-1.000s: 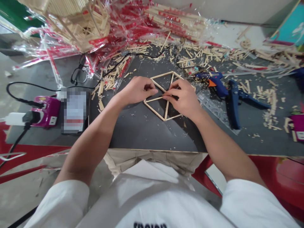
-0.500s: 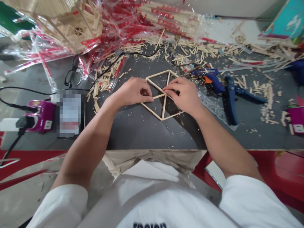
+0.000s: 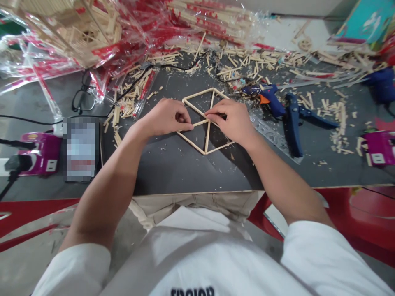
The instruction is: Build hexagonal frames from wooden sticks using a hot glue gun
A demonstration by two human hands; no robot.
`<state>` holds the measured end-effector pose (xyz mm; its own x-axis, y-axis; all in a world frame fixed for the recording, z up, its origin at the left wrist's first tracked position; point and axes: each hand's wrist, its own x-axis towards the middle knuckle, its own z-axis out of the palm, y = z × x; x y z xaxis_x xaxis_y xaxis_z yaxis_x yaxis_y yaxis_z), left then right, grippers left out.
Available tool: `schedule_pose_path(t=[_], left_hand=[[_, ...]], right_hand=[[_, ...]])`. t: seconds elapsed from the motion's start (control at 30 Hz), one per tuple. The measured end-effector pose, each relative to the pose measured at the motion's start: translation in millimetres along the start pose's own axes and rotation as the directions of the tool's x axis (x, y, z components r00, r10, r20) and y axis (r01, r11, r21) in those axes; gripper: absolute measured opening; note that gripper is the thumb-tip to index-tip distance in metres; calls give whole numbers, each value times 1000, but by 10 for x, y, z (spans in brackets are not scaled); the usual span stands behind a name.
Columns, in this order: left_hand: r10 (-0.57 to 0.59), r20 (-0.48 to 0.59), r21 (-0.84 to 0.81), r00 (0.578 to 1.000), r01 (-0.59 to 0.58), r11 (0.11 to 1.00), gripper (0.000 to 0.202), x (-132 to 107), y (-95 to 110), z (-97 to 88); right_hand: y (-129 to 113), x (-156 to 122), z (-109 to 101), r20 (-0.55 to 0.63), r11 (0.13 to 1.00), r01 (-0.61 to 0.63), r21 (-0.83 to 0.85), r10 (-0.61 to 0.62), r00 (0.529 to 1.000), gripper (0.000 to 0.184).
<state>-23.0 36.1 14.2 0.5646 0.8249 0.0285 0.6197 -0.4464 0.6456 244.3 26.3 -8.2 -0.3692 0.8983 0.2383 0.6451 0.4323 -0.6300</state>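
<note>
A hexagon-shaped frame of thin wooden sticks [image 3: 190,142], with spokes meeting at its middle, lies on the dark tabletop. My left hand [image 3: 168,117] is closed in a pinch at the outer end of the left spoke, a wooden stick [image 3: 200,123]. At the frame's centre my right hand [image 3: 233,120] pinches with thumb and forefinger where the spokes join. The right hand covers part of the frame's right side, and its fingertips hide the exact joint.
Right of the frame lie a blue glue gun [image 3: 271,100], dark blue cutters [image 3: 293,125] and a clear plastic template [image 3: 268,133]. A phone [image 3: 80,150], purple power block [image 3: 41,154] and glasses [image 3: 83,100] sit left. Stick offcuts [image 3: 249,59] and plastic-wrapped bundles [image 3: 203,18] line the back.
The whole view has shifted, so the scene sits slightly farther left. Both hands keep nearly the same pinch on the frame, with no clear movement relative to it.
</note>
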Motion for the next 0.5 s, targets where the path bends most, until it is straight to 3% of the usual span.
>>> schedule_pose_path(t=[0.5], left_hand=[[-30,66,-38,997,33,999,21,34,-35,-33]], right_hand=[[3,17,25,-10,998,-55,11,55,998,22]])
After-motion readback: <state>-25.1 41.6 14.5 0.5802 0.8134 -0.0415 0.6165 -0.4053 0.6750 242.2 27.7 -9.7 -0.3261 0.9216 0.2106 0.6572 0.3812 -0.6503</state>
